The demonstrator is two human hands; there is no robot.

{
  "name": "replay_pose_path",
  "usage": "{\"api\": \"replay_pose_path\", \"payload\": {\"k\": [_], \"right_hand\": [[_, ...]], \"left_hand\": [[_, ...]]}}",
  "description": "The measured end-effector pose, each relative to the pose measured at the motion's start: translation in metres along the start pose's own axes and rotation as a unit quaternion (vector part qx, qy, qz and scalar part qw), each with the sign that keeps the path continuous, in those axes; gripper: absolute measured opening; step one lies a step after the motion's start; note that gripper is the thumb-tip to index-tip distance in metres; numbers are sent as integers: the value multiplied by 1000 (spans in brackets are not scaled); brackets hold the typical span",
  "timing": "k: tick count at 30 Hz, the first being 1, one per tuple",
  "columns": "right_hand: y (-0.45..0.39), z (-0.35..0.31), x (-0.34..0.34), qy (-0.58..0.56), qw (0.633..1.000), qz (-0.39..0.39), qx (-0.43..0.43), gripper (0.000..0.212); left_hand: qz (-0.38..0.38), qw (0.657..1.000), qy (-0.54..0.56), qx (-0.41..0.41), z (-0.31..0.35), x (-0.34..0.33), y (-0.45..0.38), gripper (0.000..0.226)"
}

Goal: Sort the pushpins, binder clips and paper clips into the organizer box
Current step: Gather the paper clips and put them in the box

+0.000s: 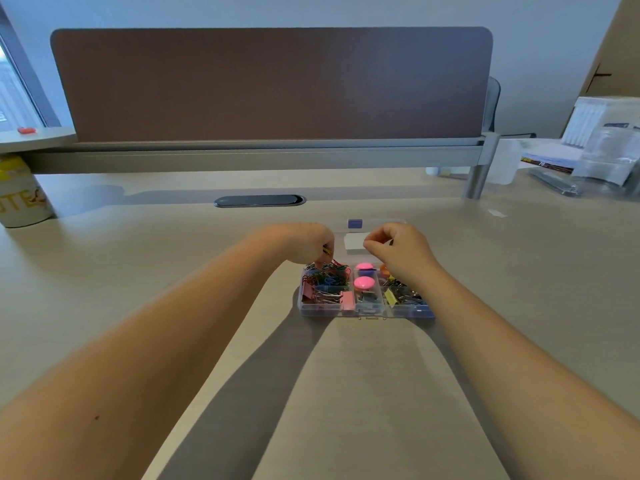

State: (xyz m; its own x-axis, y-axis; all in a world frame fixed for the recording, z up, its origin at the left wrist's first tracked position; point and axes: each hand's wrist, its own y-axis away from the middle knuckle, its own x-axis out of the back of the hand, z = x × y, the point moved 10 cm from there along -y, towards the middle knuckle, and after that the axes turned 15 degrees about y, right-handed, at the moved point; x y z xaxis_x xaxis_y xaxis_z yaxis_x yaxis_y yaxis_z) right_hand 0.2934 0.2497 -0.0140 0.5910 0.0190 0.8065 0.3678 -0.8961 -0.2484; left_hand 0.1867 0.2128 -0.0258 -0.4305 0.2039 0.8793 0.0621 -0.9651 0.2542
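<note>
A clear plastic organizer box [341, 311] lies on the desk with its lid [377, 224] open at the back. Coloured paper clips [327, 276] fill its far-left compartment. Pink binder clips [332, 299] lie in the near-left one, and small binder clips [405, 296] in the right ones. Two pink round-headed pushpins [363, 282] sit in the middle. My left hand [311, 245] hovers over the paper clip compartment, fingertips pinched on a few paper clips. My right hand [398, 249] is over the right side of the box, thumb and forefinger pinched; what it holds is not visible.
A dark desk divider [273, 84] stands behind. A cable slot [259, 200] is in the desk beyond the box. A white and yellow container [20, 195] stands far left. Plastic packets and papers [595, 150] pile at the far right.
</note>
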Motion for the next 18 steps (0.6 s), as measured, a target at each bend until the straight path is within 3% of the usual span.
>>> {"api": "replay_pose_path", "payload": {"k": [18], "right_hand": [[-1, 5, 3, -4, 1000, -7, 2, 19]], "left_hand": [[-12, 1000, -7, -8, 2, -9, -9, 38]]}}
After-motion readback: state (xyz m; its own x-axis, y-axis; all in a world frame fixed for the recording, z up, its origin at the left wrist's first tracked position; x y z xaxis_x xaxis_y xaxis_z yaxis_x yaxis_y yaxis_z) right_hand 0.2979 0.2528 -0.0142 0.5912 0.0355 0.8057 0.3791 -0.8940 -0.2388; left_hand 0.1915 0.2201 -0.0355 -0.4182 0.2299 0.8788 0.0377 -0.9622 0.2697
